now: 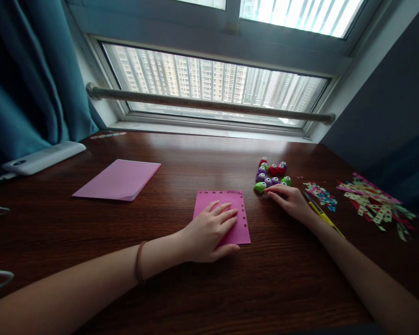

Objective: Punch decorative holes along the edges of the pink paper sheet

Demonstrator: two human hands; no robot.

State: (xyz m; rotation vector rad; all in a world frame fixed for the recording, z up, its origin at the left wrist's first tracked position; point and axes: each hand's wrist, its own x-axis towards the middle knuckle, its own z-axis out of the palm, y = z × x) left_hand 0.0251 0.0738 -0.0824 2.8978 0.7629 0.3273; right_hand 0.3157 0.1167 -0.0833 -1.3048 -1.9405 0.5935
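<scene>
My left hand (pixel 209 232) lies flat with fingers spread on a pink sheet of paper (pixel 245 235). Small shaped holes run along the sheet's top and right edges, several of them star-like. To the right, my right hand (pixel 289 201) reaches to a cluster of small craft punches in red, purple and green. Its thumb and forefinger are close together at the right end of a green craft punch (pixel 260 187), at the cluster's near left corner. A purple punch (pixel 261 177) and a red punch (pixel 273 170) stand just behind, on the table.
A stack of pink paper (pixel 117 180) lies at the left, near a white power bank (pixel 45 157) with a cable. Beside my right wrist are a yellow-and-black pen-like tool (pixel 324 215), coloured paper confetti (pixel 321 194) and punched paper strips (pixel 373 204). A window backs the wooden table (pixel 181 153).
</scene>
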